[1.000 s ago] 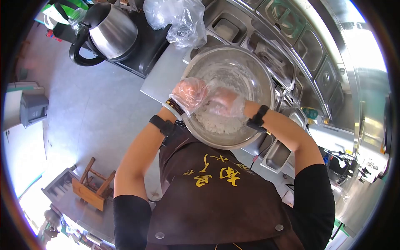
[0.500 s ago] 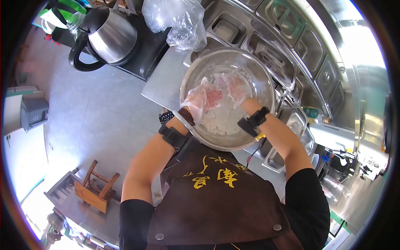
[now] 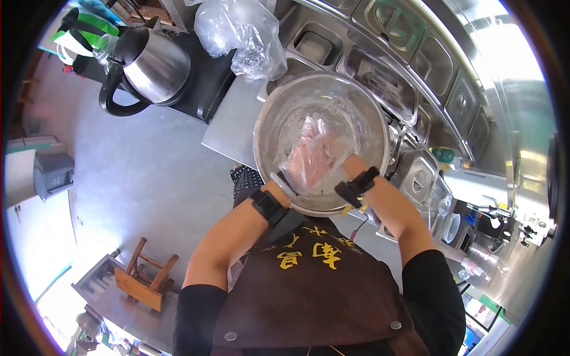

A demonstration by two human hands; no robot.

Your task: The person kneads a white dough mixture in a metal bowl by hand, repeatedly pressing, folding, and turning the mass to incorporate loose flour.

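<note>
Both my hands are inside a large round steel bowl (image 3: 261,118), wearing clear plastic gloves. My left hand (image 3: 309,159) is laid against my right hand, its fingers stretched out toward the bowl's far side. Partly covered by the left, my right hand (image 3: 335,148) also has its fingers extended, close beside the left fingers. Whether anything lies between the palms is hidden. A white, floury mixture (image 3: 323,193) coats the bottom of the bowl and clings to its wall, around and below my hands.
Beyond the bowl stand several steel food pans (image 3: 380,77), some lidded. A crumpled clear plastic bag (image 3: 243,35) rests at the far left of the bowl. Left of that is a steel kettle (image 3: 157,68) on a black surface. A wooden stool (image 3: 142,279) stands on the floor.
My hands were apart in the bowl and have come together at its middle. The left moved right, against the right hand. The view has shifted slightly.
</note>
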